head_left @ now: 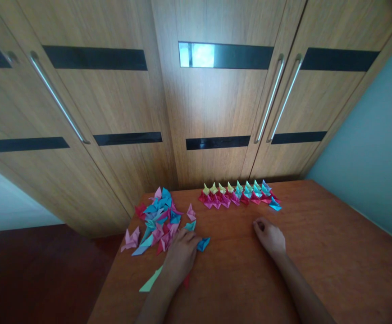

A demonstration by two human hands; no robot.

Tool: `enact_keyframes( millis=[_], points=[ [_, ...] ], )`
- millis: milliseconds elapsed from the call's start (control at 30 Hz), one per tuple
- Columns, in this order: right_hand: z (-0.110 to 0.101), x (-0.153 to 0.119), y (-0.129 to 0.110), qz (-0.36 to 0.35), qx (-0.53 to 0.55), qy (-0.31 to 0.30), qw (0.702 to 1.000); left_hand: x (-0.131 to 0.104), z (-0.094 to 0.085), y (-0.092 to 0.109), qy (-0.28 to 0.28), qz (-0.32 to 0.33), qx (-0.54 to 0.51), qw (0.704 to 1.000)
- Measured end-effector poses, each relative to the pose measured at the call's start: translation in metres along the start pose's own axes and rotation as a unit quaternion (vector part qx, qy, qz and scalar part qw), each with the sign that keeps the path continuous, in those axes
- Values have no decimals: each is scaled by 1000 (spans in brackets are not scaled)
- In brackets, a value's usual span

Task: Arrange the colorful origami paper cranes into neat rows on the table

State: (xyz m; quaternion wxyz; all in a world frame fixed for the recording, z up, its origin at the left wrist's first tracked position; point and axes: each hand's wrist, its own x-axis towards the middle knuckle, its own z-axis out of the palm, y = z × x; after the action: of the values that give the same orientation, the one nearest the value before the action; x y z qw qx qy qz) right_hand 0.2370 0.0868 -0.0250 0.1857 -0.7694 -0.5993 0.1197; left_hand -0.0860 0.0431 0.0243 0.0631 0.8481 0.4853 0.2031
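Note:
My left hand (pixel 184 252) reaches over the right edge of a loose heap of folded paper pieces (pixel 158 216) in pink, blue, teal and red. A blue folded piece (pixel 203 244) touches or lies right beside its fingertips; whether the fingers grip it is unclear. A teal piece (pixel 189 226) sits just beyond the fingers. My right hand (pixel 269 236) rests on the wooden table (pixel 236 279) with its fingers curled, and nothing shows in them. Behind it stand neat rows of folded pieces (pixel 238 194) in yellow, teal, red and pink, with a blue piece (pixel 275 205) at the right front.
A light green piece (pixel 151 280) and a partly hidden red piece (pixel 186 281) lie near my left forearm. Single pink pieces are at the heap's left (pixel 130 239) and right (pixel 191 212). Wooden cabinet doors (pixel 216 103) rise behind the table, with a pale wall (pixel 371 148) at the right.

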Motion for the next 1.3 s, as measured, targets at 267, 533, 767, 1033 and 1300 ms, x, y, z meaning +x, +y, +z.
enact_keyframes(
  millis=[267, 533, 767, 1033, 1300],
  points=[
    [1, 1, 2, -11, 16, -2, 1000, -2, 4, 4, -38, -4, -13, 999],
    [0, 0, 2, -8, 27, -4, 1000, -2, 4, 4, 17, -7, -66, 998],
    [7, -21, -19, -143, 193, -23, 970, -1, 3, 8, 103, -29, -144, 984],
    [14, -75, -71, -257, 312, -116, 907, -4, 14, 20, 82, -12, -153, 985],
    [12, -79, -72, -289, 267, -78, 916, -4, 12, 32, 55, 3, -165, 985]
  ],
)
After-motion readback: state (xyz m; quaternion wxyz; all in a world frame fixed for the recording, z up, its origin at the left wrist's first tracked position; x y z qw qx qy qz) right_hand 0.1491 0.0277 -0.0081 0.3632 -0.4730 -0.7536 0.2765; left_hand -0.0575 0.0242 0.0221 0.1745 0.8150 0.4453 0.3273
